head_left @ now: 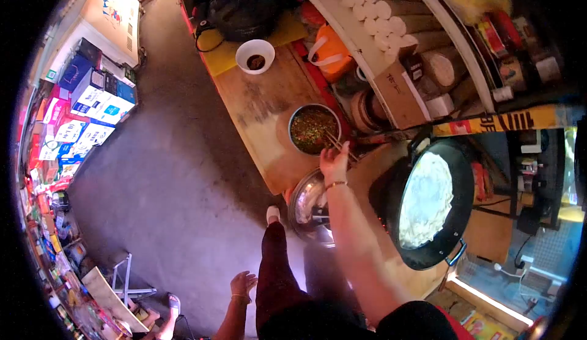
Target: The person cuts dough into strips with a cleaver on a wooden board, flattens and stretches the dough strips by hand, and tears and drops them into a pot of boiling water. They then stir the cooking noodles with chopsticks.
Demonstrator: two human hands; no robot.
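Observation:
My right hand (334, 161) is closed around a pair of chopsticks (333, 139). Their tips reach into a metal bowl (290, 133) of dark sauce with chopped green and red bits (312, 129). Down at my left side hangs my left hand (244, 283), its fingers loosely apart and nothing visible in them. Beneath my right forearm is a shiny metal lid or basin (301, 208), partly hidden by the arm. To the right of that forearm, a large black wok (400, 242) holds a white, flat, wrinkled food mass (427, 199).
A white bowl (263, 45) with dark contents stands on the wooden board (244, 104). Beyond it sits a black appliance (241, 13). White cups (373, 16) line a shelf at upper right. Stacked cartons (92, 107) and a folding chair (125, 282) are at left, near another person's foot (174, 304).

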